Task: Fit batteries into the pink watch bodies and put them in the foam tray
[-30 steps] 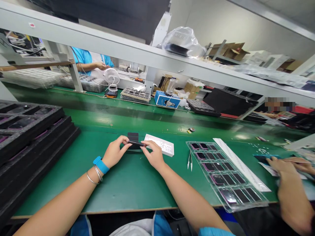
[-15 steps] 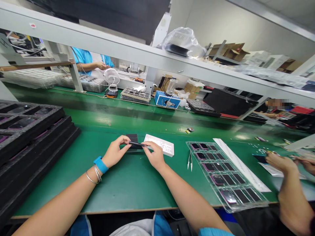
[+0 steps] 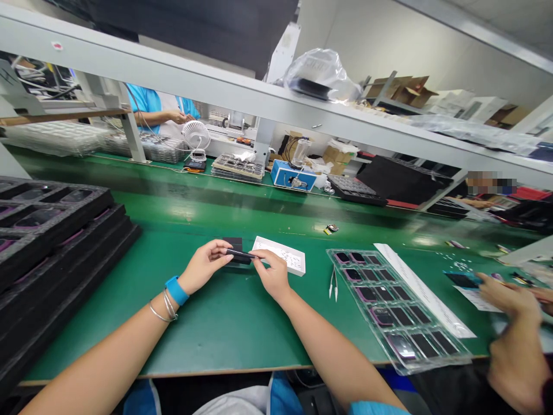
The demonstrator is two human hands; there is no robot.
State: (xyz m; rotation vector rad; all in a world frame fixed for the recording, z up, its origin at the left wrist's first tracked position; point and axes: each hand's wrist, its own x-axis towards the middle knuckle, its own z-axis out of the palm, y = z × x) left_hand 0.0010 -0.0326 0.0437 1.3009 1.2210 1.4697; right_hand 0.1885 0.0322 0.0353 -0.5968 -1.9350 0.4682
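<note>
My left hand [image 3: 206,265] and my right hand [image 3: 271,273] both pinch a thin flat black part [image 3: 239,253], seen edge-on, just above the green mat [image 3: 224,323]. My left wrist wears a blue band and bangles. A black pad [image 3: 234,242] lies just behind the part. A white card [image 3: 280,255] lies beside my right hand's fingertips. White tweezers [image 3: 333,282] lie to the right of my right hand.
A clear tray [image 3: 395,308] of several dark screens lies at the right, with a white strip [image 3: 421,291] alongside. Stacked black foam trays [image 3: 47,242] fill the left. A co-worker's hands [image 3: 507,297] work at the far right. Another person in blue [image 3: 159,109] is across the belt.
My hands and the black part have barely moved. The co-worker's hands at the right shifted about over their own work.
</note>
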